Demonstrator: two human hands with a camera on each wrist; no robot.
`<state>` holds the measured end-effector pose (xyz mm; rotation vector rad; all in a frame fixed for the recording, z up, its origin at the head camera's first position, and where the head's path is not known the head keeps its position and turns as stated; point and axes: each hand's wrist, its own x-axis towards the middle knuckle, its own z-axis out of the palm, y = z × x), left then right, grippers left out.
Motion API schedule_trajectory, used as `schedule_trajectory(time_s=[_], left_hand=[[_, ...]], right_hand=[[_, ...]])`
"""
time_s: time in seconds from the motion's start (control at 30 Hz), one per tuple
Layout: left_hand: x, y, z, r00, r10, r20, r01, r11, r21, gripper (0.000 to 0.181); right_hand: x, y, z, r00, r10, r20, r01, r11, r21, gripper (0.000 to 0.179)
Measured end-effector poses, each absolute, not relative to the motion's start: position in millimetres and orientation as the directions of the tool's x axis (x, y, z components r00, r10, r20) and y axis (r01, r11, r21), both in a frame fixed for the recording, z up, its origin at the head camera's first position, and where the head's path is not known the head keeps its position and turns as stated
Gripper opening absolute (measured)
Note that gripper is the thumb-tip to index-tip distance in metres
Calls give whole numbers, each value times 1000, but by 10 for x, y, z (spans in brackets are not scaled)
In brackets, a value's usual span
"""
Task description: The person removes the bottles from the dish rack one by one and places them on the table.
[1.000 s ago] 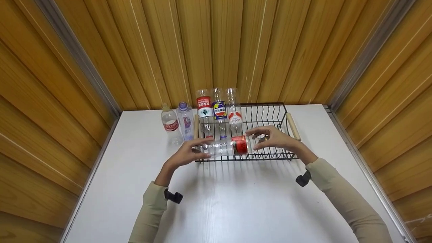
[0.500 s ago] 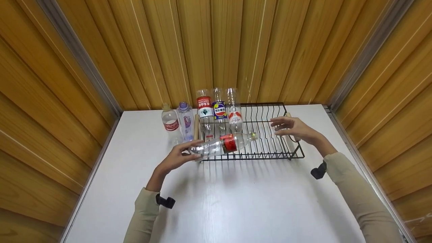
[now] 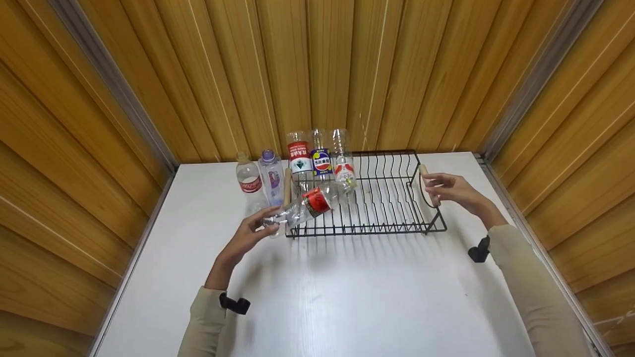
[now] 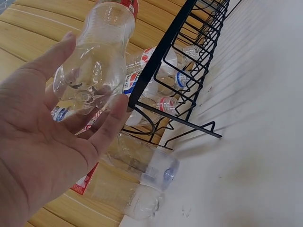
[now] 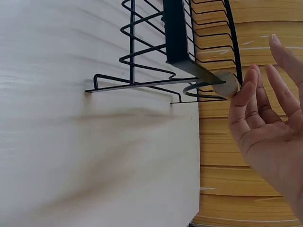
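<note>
In the head view, my left hand (image 3: 245, 235) grips the base end of a clear plastic bottle (image 3: 316, 202) with a red label. The bottle slants over the left part of a black wire rack (image 3: 367, 233), its yellowish cap end pointing up and right. The left wrist view shows thumb and fingers around the bottle's clear base (image 4: 97, 71). My right hand (image 3: 459, 193) is beside the rack's right wooden handle (image 3: 429, 186), fingers loosely bent. In the right wrist view its fingers (image 5: 246, 94) come close to the handle's end; contact is unclear. It holds nothing.
Upside down in the rack's left side lean three bottles: one with a red-and-white label (image 3: 300, 157), one blue-labelled (image 3: 321, 162), one white-and-red-labelled (image 3: 344, 171). Left of the rack stand a red-labelled bottle (image 3: 250, 183) and a purple-capped bottle (image 3: 272, 178). Wood-patterned panels (image 3: 327, 74) rise behind.
My right hand has left the bottle's cap end and moved right to the rack's handle. My left hand has drawn the bottle leftward, and its cap end has swung up from level.
</note>
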<state>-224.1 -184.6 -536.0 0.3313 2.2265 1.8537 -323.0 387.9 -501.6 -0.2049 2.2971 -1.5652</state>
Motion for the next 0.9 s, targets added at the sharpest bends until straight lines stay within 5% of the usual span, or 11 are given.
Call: schedule_trajectory(time_s=[0.9], left_hand=[[-2213,-1949,-5587,-985,137,-101,-125,-174,977,55]], right_hand=[[-3189,4048,-5155,-925,-280,-257,118,431,-895,64]])
